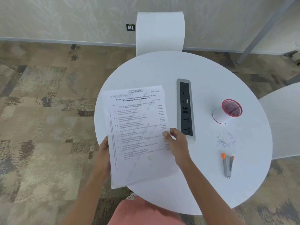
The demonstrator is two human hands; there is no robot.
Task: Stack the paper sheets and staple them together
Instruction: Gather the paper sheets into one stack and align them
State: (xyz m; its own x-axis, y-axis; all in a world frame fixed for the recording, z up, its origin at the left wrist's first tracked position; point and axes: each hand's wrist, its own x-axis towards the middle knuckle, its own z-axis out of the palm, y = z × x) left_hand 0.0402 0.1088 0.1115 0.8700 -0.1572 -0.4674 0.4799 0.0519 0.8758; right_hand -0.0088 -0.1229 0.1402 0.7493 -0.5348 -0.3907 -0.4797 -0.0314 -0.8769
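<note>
The printed paper sheets (138, 132) are held as one stack above the left part of the round white table (203, 70), lower edge hanging over the table's rim. My left hand (103, 148) grips the stack's left edge, mostly hidden behind the paper. My right hand (176, 140) pinches the right edge, thumb on top. A grey stapler with orange ends (227, 164) lies on the table to the right, well apart from both hands.
A grey and black power socket strip (185, 109) is set into the table's middle. A red-rimmed mesh cup (227, 111) stands at right, with loose staples (226, 139) scattered below it. White chairs stand at the far side (160, 31) and right (284, 119).
</note>
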